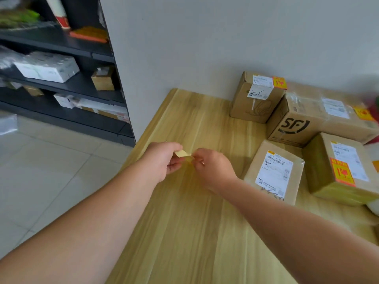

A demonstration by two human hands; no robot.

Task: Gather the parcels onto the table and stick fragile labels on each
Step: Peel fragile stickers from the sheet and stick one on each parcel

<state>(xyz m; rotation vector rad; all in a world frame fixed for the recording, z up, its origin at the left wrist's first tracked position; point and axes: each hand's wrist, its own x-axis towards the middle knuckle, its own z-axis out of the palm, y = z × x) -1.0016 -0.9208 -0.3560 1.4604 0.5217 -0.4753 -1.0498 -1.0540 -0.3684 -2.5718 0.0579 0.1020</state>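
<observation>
Several brown cardboard parcels stand on the wooden table [184, 232] at the right. The back box [256, 99], the SF box [320, 119] and the front right box [340, 169] each carry an orange fragile label. The near parcel [274, 171] shows only a white shipping label. Over the table's left part, my left hand [164, 158] and my right hand [213, 167] both pinch a small yellowish piece of paper [181, 154], likely label backing, between their fingertips.
A dark shelf unit [67, 78] stands to the left against the wall, holding white packages and small cardboard boxes. Pale floor tiles [41, 171] lie left of the table. The table's left edge runs close under my left hand.
</observation>
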